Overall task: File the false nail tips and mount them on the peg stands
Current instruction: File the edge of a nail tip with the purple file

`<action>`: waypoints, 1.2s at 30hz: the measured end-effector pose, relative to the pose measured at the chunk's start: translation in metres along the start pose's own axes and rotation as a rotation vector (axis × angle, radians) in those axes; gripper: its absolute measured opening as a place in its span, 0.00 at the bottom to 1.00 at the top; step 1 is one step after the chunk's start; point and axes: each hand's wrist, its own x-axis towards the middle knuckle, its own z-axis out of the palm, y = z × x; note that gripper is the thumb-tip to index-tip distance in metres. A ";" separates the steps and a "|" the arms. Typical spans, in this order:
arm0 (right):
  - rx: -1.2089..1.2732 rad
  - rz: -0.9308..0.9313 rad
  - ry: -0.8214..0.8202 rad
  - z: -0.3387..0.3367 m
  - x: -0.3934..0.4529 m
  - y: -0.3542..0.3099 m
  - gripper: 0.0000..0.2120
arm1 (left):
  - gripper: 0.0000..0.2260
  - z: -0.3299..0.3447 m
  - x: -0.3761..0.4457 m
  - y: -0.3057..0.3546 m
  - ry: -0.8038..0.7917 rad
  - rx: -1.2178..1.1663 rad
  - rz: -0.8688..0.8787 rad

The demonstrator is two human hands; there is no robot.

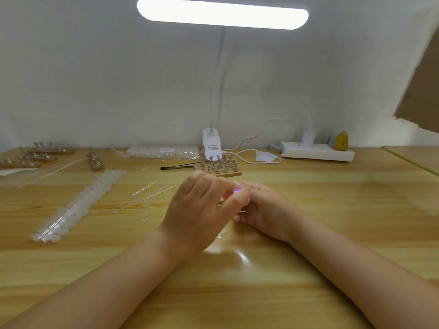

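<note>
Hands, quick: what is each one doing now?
Left hand: fingers curled toward the right hand; hold cannot be told.
Right hand: curled; contents cannot be told.

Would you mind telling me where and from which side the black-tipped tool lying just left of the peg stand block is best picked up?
Probably at mid-shaft, from above. The black-tipped tool lies flat on the table, its dark bulb end pointing left and its thin shaft running right toward the peg stand block. A pinch across the shaft's left half, coming down from above, would keep the fingers off the pegs crowding its right end.
</note>
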 end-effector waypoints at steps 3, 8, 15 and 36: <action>0.039 -0.001 0.000 -0.002 0.000 -0.001 0.07 | 0.16 -0.001 -0.003 -0.008 -0.075 0.040 -0.072; 0.035 -0.019 -0.006 -0.002 0.000 0.001 0.05 | 0.10 -0.004 0.001 -0.006 -0.032 -0.048 -0.115; 0.052 -0.013 0.008 0.000 -0.002 -0.002 0.07 | 0.05 -0.007 -0.002 -0.017 -0.118 0.030 -0.184; 0.027 -0.028 -0.010 -0.001 -0.001 0.000 0.07 | 0.04 -0.012 0.001 -0.019 -0.099 0.043 -0.143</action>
